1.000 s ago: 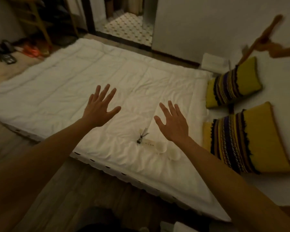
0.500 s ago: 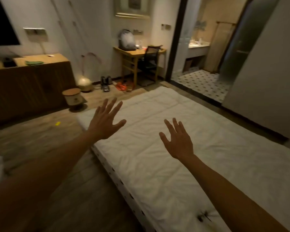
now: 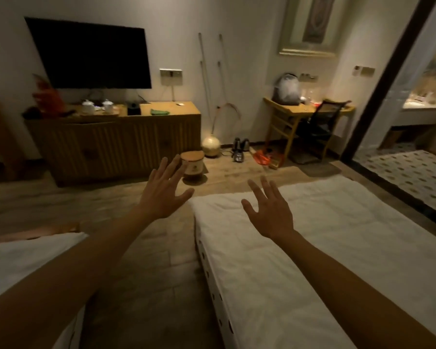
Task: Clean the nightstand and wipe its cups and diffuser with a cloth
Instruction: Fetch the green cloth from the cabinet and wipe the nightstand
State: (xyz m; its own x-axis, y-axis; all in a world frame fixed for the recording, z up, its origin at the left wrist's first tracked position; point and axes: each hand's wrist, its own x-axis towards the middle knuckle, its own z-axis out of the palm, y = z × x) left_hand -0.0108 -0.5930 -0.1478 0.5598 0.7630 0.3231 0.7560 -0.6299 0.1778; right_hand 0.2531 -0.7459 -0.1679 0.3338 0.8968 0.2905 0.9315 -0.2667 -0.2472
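I hold both arms out in front of me in a dim bedroom. My left hand (image 3: 164, 191) hovers over the wooden floor (image 3: 136, 273) with its fingers spread and straight, holding nothing. My right hand (image 3: 269, 210) hovers over the near left edge of a white bed (image 3: 312, 248), also splayed and empty. The hands are well apart and touch nothing. No nightstand or diffuser is in view, and I cannot tell where they are. Far ahead, a green cloth (image 3: 159, 112) lies on top of a long wooden cabinet (image 3: 116, 144) against the far wall, near its right end; two white lidded cups (image 3: 97, 106) stand towards its left end, below a dark television (image 3: 91, 52). I judge the step is fetching that cloth: walk along the floor beside the bed and take it up bunched, so a clean face is ready.
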